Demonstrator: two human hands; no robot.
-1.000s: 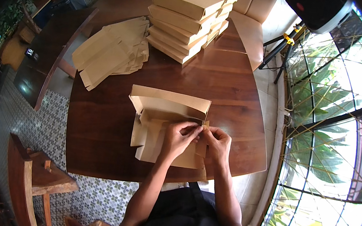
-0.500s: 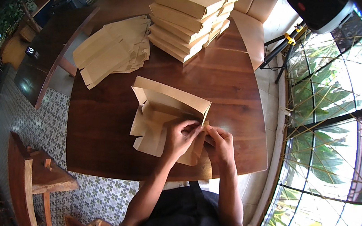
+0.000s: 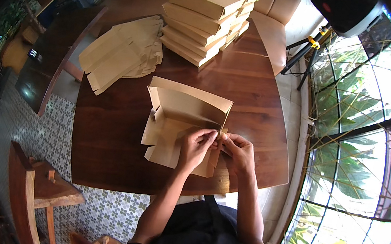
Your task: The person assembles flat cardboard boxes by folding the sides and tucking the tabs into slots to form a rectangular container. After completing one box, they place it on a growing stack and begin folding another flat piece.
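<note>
A brown cardboard box [image 3: 167, 135], partly folded, rests near the front of the wooden table with its lid raised at the back. My left hand [image 3: 196, 146] is inside the box at its right end, fingers pinched on the side flap. From outside, my right hand [image 3: 239, 152] pinches the same right-hand corner flap, thumb and forefinger close to the left hand's fingertips. Flaps at the box's left end stand partly up, and its front panel is spread out toward me. My fingers hide the exact fold at the corner.
Flat, unfolded box blanks [image 3: 123, 52] lie fanned at the table's back left. Folded boxes [image 3: 200, 22] are stacked high at the back. A tripod [image 3: 312, 46] stands beyond the right edge by the window; a wooden chair [image 3: 46, 186] is at lower left.
The raised lid has shifted slightly up and to the right, opening the box wider. Both hands stay at the right corner, with the left fingers moved a little.
</note>
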